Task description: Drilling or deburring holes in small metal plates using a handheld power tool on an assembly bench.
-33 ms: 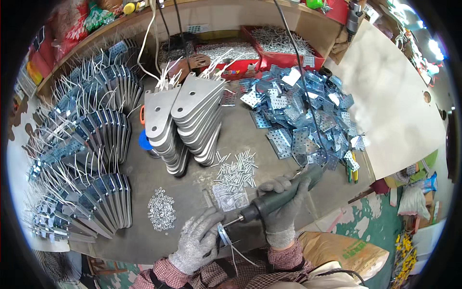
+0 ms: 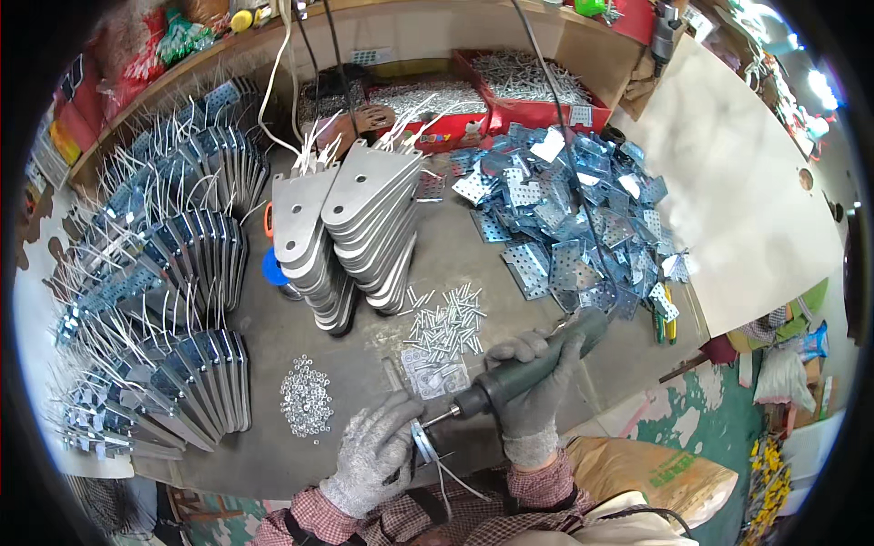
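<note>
My right hand, in a grey glove, is wrapped round a dark green electric screwdriver that slants down to the left. Its thin bit meets a flat metal part with white wires, seen nearly edge-on. My left hand, gloved too, grips this part from its left side; the fingers hide much of it. Just beyond the screwdriver tip lie small printed cards and a heap of silvery screws. A pile of small nuts is to the left of my left hand.
Two tall stacks of grey metal plates with wires stand mid-table. Fanned rows of wired plates fill the left. Blue-filmed perforated plates are heaped at right, the tool's black cable hanging over them. Red boxes of screws line the back.
</note>
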Motion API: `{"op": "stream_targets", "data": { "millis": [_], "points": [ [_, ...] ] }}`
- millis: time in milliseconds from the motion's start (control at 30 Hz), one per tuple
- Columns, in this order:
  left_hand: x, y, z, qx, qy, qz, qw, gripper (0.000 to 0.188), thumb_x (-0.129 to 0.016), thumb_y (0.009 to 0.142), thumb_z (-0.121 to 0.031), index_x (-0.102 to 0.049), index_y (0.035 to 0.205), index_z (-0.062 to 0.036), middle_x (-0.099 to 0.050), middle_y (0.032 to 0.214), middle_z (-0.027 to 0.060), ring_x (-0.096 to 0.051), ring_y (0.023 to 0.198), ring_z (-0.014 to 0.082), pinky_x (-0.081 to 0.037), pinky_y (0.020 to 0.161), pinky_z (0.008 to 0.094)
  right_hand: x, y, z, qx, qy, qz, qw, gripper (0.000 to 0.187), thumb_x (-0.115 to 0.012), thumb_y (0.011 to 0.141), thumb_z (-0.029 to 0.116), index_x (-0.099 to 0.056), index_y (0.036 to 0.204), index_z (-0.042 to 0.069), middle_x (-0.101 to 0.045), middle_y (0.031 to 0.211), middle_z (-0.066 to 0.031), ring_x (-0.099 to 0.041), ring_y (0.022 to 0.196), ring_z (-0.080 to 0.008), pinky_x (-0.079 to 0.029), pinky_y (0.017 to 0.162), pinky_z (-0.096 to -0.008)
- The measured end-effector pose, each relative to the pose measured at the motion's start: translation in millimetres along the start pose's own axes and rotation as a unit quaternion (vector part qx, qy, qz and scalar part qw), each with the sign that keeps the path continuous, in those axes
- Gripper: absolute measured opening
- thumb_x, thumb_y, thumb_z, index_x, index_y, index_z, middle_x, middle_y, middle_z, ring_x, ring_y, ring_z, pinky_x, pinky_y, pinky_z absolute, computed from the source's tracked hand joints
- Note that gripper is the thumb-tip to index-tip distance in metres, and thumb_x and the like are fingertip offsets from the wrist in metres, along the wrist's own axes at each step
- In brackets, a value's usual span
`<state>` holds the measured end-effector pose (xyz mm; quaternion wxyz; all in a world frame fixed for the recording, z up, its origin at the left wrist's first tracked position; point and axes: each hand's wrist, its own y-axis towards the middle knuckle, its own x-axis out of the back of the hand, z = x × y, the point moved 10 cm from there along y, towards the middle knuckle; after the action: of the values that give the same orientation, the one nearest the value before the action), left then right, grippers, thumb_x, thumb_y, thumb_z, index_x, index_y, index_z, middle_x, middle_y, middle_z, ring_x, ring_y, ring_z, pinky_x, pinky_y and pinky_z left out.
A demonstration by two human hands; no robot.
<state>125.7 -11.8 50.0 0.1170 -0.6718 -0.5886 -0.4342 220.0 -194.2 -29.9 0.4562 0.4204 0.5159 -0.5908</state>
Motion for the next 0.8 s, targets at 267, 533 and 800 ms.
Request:
{"op": "stream_targets", "data": {
  "millis": [267, 533, 800],
  "points": [
    [21, -22, 5, -0.093, 0.136, 0.009, 0.986, 0.039, -0.077, 0.082, -0.016, -0.062, 0.118, -0.0129, -0.066, 0.119, 0.0079, -0.061, 0.119, 0.0286, -0.037, 0.113, 0.0558, -47, -12, 34, -0.028, -0.352, 0.114, 0.929, 0.072, -0.071, 0.092, 0.045, -0.044, 0.145, 0.004, -0.065, 0.109, -0.0093, -0.065, 0.097, -0.0237, -0.056, 0.087, -0.0413],
    [8, -15, -11, -0.129, 0.146, 0.169, 0.966, 0.045, -0.065, 0.091, -0.018, -0.054, 0.134, -0.0081, -0.052, 0.139, 0.0165, -0.052, 0.129, 0.0337, -0.039, 0.114, 0.0514, -70, -7, 136, 0.182, -0.942, 0.257, 0.118, 0.081, -0.077, 0.080, 0.012, -0.043, 0.154, 0.010, -0.057, 0.129, -0.0221, -0.055, 0.116, -0.0431, -0.045, 0.102, -0.0483],
    [66, -32, -24, 0.016, 0.047, -0.001, 0.999, 0.048, -0.072, 0.090, -0.019, -0.051, 0.131, -0.0055, -0.052, 0.131, 0.0201, -0.055, 0.122, 0.0388, -0.050, 0.103, 0.0467, -133, 4, 128, 0.357, -0.894, 0.247, 0.110, 0.027, -0.066, 0.090, 0.011, -0.068, 0.116, 0.004, -0.060, 0.112, -0.0195, -0.056, 0.108, -0.0397, -0.044, 0.096, -0.0499]
  ]
}}
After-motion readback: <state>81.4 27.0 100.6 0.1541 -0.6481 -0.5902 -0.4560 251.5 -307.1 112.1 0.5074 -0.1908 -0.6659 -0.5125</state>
